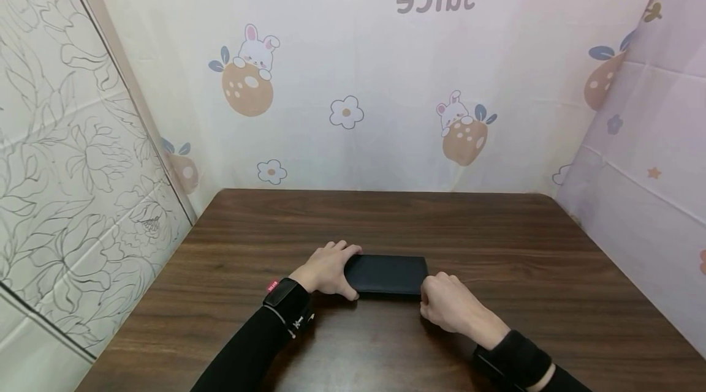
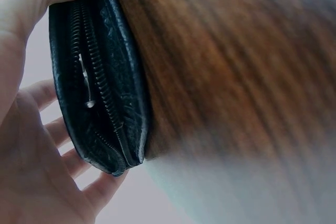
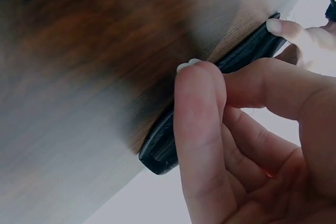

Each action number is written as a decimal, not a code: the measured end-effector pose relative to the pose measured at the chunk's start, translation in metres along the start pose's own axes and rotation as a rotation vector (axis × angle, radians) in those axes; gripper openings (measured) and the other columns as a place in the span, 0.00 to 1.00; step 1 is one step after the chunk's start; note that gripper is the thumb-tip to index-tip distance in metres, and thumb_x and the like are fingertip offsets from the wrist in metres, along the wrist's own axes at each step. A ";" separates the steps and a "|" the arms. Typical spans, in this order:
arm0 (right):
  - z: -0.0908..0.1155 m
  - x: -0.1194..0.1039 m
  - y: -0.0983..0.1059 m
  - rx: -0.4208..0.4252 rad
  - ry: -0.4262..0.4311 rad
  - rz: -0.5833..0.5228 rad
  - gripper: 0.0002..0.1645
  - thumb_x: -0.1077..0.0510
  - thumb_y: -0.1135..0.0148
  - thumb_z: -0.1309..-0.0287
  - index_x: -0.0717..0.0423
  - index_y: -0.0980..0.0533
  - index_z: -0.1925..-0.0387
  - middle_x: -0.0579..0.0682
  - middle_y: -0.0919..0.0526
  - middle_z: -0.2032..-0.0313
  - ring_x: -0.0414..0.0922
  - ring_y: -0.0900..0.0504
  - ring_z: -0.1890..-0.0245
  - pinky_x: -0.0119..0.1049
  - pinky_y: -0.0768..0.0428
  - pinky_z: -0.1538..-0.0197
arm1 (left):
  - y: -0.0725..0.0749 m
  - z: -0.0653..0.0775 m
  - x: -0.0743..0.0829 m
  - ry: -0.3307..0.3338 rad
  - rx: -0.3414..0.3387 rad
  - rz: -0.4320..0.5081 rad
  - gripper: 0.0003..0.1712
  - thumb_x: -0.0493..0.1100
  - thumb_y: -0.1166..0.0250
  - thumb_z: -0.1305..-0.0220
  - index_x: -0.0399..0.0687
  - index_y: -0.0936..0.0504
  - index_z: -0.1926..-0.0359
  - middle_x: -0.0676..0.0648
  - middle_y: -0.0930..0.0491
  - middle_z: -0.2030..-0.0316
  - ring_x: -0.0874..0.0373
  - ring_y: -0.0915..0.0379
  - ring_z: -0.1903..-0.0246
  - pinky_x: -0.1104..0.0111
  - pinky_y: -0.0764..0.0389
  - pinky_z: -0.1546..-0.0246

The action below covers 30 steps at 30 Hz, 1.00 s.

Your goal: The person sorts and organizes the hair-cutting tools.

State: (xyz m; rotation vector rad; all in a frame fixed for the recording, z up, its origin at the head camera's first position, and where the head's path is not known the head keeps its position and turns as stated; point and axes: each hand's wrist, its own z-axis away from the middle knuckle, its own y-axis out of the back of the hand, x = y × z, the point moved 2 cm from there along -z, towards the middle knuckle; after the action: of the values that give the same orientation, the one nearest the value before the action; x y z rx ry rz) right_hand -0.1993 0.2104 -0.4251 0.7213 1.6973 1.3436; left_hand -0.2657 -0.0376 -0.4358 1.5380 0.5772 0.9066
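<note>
A flat black zip wallet (image 1: 386, 274) lies on the wooden table, its long side running left to right. My left hand (image 1: 329, 268) grips its left end, thumb at the near corner and fingers spread along the far side. In the left wrist view that end of the wallet (image 2: 100, 87) gapes, showing parted zipper teeth (image 2: 100, 77) and a small silver zipper pull (image 2: 86, 85) inside. At the right end, my right hand (image 1: 449, 303) pinches the wallet's zipped edge between thumb and curled index finger. The bit between those fingertips is hidden in the right wrist view.
The brown wood-grain table (image 1: 386, 220) reaches back to a pale curtain (image 1: 347, 61) printed with rabbits and fruit. A flower-patterned panel (image 1: 83, 135) stands along the left, and another curtain (image 1: 651, 196) hangs on the right. Both wrists wear black bands.
</note>
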 end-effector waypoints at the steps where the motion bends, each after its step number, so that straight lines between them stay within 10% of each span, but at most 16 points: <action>1: 0.000 0.000 0.000 0.001 0.003 0.006 0.09 0.62 0.42 0.57 0.46 0.25 0.85 0.37 0.31 0.86 0.33 0.35 0.89 0.30 0.32 0.83 | 0.000 0.000 0.000 0.001 -0.002 0.001 0.51 0.66 0.30 0.66 0.59 0.37 0.38 0.52 0.34 0.49 0.54 0.40 0.53 0.59 0.34 0.53; 30: -0.004 -0.012 -0.005 0.002 0.039 0.000 0.13 0.64 0.44 0.57 0.45 0.28 0.88 0.35 0.36 0.92 0.33 0.38 0.92 0.30 0.34 0.86 | 0.000 -0.001 0.000 0.002 -0.003 0.000 0.51 0.65 0.31 0.65 0.58 0.37 0.37 0.52 0.34 0.48 0.54 0.40 0.52 0.59 0.34 0.53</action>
State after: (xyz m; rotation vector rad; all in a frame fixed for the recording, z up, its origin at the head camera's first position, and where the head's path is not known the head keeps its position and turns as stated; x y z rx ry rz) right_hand -0.1965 0.1967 -0.4266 0.7003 1.7292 1.3643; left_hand -0.2665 -0.0375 -0.4363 1.5346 0.5768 0.9084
